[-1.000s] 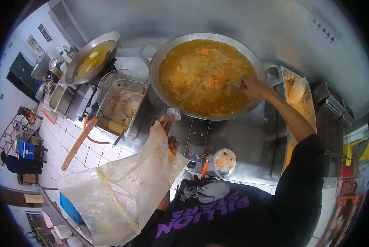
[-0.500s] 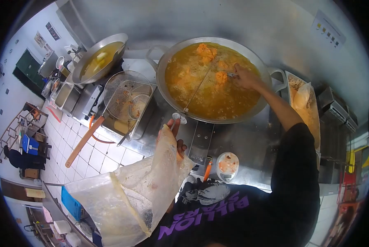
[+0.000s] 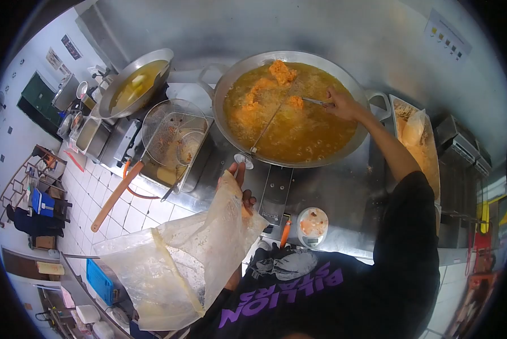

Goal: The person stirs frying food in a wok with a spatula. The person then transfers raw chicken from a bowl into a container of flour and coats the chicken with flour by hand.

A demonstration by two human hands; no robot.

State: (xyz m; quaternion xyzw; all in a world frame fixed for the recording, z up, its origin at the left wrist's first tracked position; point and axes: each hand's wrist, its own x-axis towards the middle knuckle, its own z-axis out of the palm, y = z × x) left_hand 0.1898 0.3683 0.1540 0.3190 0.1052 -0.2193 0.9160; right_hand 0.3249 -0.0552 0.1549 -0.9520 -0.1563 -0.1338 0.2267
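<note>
My right hand (image 3: 341, 104) grips metal tongs (image 3: 315, 102) over a big wok (image 3: 222, 116) of bubbling oil. The tips of the tongs are at a small orange battered piece (image 3: 295, 102). Larger orange fried pieces (image 3: 282, 72) float at the back and left of the oil. A dial thermometer (image 3: 244, 161) rests on the wok's front rim, its long stem reaching into the oil. Just below the dial, my left hand (image 3: 247, 195) is closed on a floury clear plastic bag (image 3: 188, 251), which hides part of the hand and hangs down to the left.
Left of the wok, a round wire strainer (image 3: 174, 127) with a wooden handle lies over a metal tray. A second wok (image 3: 135, 82) of oil stands farther left. A small scale (image 3: 313, 226) sits near the counter's front edge. A long crumb-filled tray (image 3: 420, 150) is at right.
My right hand has moved slightly, and the tongs show more of their length. The small battered piece is farther left, and more orange food shows at the left of the oil.
</note>
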